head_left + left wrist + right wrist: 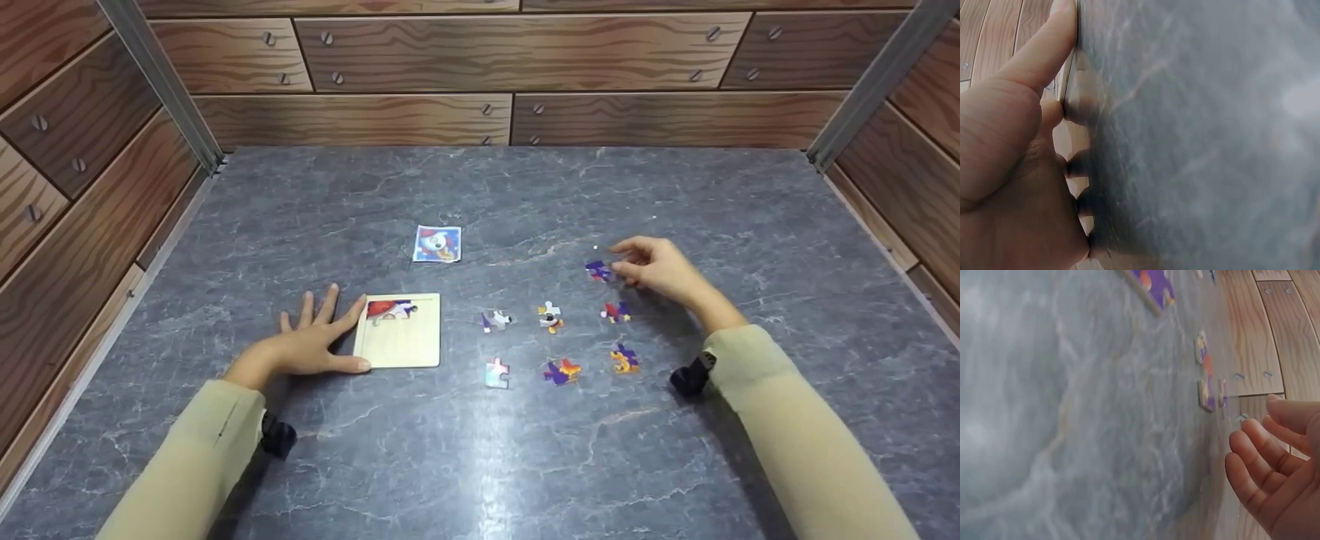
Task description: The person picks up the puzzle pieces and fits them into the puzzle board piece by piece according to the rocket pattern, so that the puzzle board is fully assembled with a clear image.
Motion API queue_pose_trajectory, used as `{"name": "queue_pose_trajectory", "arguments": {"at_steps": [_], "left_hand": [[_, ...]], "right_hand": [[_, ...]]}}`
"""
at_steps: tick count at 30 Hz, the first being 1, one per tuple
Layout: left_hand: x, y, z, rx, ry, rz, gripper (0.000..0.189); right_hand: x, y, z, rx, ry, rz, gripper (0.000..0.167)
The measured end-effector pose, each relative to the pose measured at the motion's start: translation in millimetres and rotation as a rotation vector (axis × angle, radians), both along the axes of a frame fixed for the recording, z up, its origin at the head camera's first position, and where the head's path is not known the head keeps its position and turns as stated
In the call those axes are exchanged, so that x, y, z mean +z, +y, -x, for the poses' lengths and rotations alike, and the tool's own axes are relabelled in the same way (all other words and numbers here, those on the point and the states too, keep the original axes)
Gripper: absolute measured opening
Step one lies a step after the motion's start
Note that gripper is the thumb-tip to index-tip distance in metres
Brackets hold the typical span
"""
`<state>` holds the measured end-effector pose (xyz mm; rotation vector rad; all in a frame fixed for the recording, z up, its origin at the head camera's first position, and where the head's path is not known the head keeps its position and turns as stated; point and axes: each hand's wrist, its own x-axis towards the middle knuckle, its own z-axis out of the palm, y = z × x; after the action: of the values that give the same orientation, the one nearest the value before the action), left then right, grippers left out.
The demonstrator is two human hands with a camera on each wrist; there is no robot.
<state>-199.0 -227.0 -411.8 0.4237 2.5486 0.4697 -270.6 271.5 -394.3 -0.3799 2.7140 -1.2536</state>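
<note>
Item 1: purple puzzle pc. (598,270). Flat on table, far side of the loose lot, just beside your R hand (660,268). Your R thumb & index: apart, other fingers loosely curved, nothing gripped; contact w/ pc. can't be told. Risk: thin & flat, so a fingertip could nudge it away rather than lift it.

Item 2: pale tray (405,345), w/ red-and-white section (390,309) at top L. Your L hand (304,349): fingers spread, thumb & index at tray's L corners. Risk: braced on L side only, so a push from elsewhere could pivot it & jog that section.

Item 3: other pcs. (562,371), qty 6, in rough rows R of tray. Risk: a low R wrist or sleeve could scatter them.

Item 4: picture card (437,244), beyond tray.

Surface: grey marbled table (337,195), shiny, glare on near side.

Room: wood-plank-pattern walls (525,52), L, R & far side; metal posts (161,86) at far corners.
</note>
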Motion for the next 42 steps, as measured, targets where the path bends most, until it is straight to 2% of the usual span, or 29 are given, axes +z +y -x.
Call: {"name": "queue_pose_trajectory", "arguments": {"at_steps": [4,8,15,25,34,42], "left_hand": [[0.3,0.6,0.0,-0.009,0.006,-0.003,0.103],[0.4,1.2,0.9,-0.01,0.01,-0.002,0.103],[-0.9,1.4,1.9,-0.011,0.018,0.004,0.104],[-1.5,1.1,-0.7,-0.007,0.02,-0.025,0.102],[1.1,0.4,-0.5,-0.009,0.023,0.001,0.103],[-0.9,-0.6,-1.0,-0.005,0.019,0.003,0.103]], "right_hand": [[-12.4,8,8.8,0.003,0.0,-0.052,0.034],[-12.3,9,11.0,0.018,-0.011,-0.108,0.035],[-12.5,4,15.8,0.046,0.028,-0.186,0.035],[-13.0,-4,20.3,0.068,-0.005,-0.222,0.042],[-9.9,-10,24.2,0.069,-0.055,-0.216,0.037],[-11.3,-11,24.8,0.075,-0.077,-0.229,0.031]]}}
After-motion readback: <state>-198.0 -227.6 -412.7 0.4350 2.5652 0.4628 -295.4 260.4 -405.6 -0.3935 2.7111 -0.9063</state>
